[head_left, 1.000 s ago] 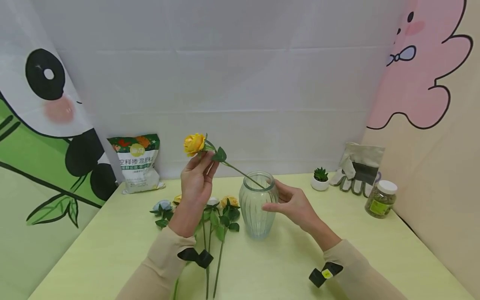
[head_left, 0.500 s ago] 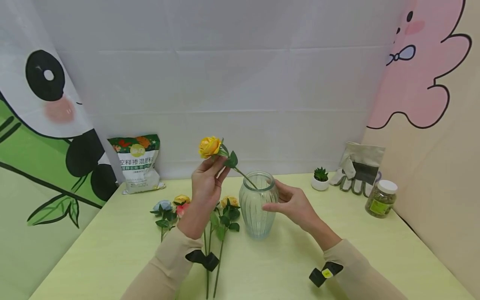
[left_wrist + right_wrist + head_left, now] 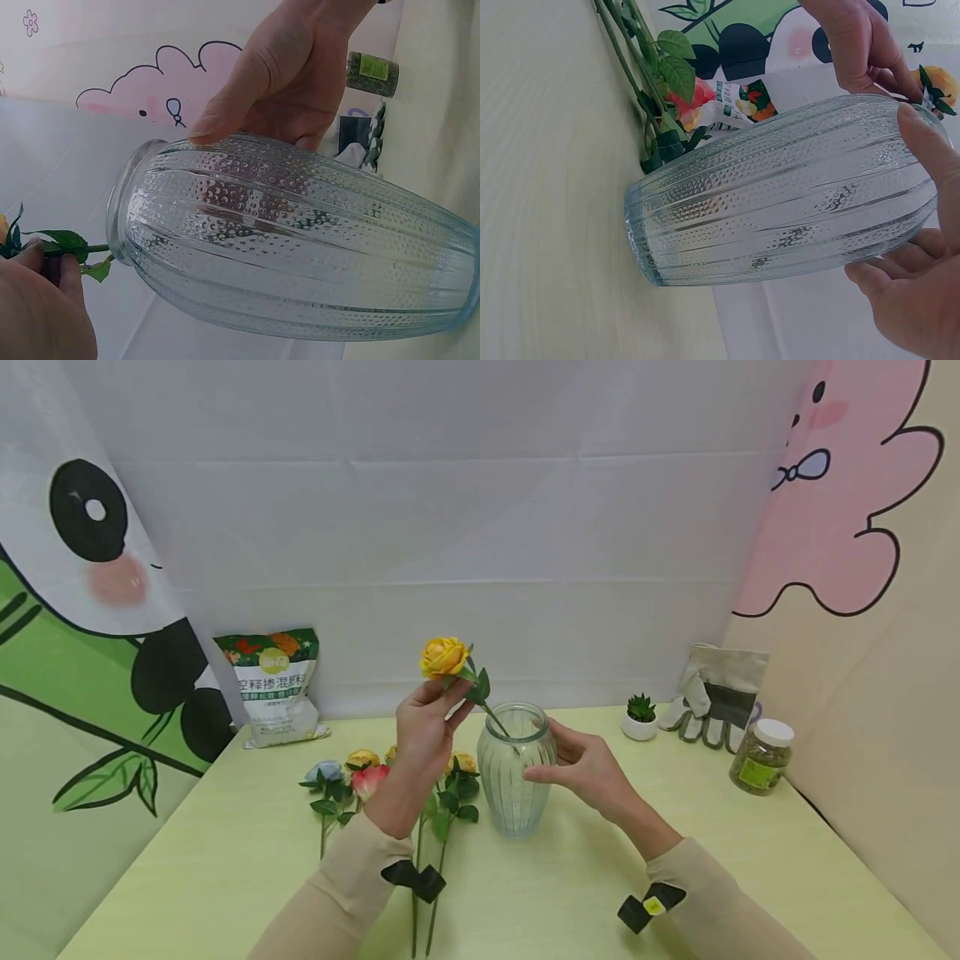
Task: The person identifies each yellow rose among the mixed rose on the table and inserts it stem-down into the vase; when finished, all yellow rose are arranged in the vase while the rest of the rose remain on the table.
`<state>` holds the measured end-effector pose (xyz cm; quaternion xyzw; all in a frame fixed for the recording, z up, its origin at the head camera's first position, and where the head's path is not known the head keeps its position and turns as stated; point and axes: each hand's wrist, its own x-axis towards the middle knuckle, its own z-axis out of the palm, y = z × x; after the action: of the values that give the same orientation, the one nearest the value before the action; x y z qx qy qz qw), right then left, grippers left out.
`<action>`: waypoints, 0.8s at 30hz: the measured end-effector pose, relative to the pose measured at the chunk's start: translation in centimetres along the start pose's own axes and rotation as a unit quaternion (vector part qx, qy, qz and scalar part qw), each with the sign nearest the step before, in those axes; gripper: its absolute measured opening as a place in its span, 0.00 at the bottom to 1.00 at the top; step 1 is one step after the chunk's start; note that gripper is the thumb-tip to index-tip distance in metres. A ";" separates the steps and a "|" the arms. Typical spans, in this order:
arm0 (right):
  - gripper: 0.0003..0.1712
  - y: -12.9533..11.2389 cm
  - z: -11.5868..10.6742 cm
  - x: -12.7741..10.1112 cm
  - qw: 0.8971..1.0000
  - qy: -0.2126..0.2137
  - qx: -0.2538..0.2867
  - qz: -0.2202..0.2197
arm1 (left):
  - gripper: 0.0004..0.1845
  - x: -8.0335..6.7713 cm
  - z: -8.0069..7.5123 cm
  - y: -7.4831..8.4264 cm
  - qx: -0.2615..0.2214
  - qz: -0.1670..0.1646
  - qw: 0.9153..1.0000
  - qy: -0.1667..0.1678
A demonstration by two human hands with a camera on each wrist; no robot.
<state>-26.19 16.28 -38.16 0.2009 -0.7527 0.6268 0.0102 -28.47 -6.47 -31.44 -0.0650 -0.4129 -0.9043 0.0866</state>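
My left hand (image 3: 427, 722) pinches a yellow rose (image 3: 444, 657) by its stem, just under the bloom. The rose tilts, and its stem slants down through the mouth of a ribbed clear glass vase (image 3: 516, 785). In the left wrist view, thumb and fingers close on the green stem (image 3: 96, 248) beside the vase rim. My right hand (image 3: 588, 772) holds the vase from its right side, thumb on the front and fingers behind. In the right wrist view that hand (image 3: 922, 292) wraps the upper part of the vase, which stands upright on the table.
Several roses lie left of the vase, among them a blue rose (image 3: 325, 770) and a pink one (image 3: 369, 779), partly behind my left arm. A fertilizer bag (image 3: 273, 689) stands at the back left. A small succulent (image 3: 640, 718), gloves (image 3: 712, 697) and a lidded jar (image 3: 762, 758) stand right.
My left hand has moved right and slightly down with the yellow rose, and more of the stem has gone into the vase. My right hand stays on the vase.
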 end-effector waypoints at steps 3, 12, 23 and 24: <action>0.51 -0.1 0.0 0.0 1.000 -0.002 -0.001 -0.001 | 0.18 0.0 0.2 0.0 0.021 0.007 1.000 -0.001; 0.51 0.2 0.1 -0.1 1.000 -0.004 0.009 -0.003 | 0.14 -0.6 0.2 -0.9 0.092 0.006 0.995 -0.042; 0.52 0.0 0.0 -0.1 1.000 0.001 -0.001 0.000 | 0.19 -0.4 0.2 -1.7 0.153 0.016 0.987 -0.044; 0.52 0.0 0.0 -0.1 1.000 0.002 -0.002 0.001 | 0.18 -0.3 0.1 -1.8 0.166 0.020 0.985 -0.042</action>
<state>-26.14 16.33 -38.16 0.1990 -0.7538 0.6261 0.0116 -28.56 -5.20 -32.70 -0.0962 -0.5593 -0.8176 0.0970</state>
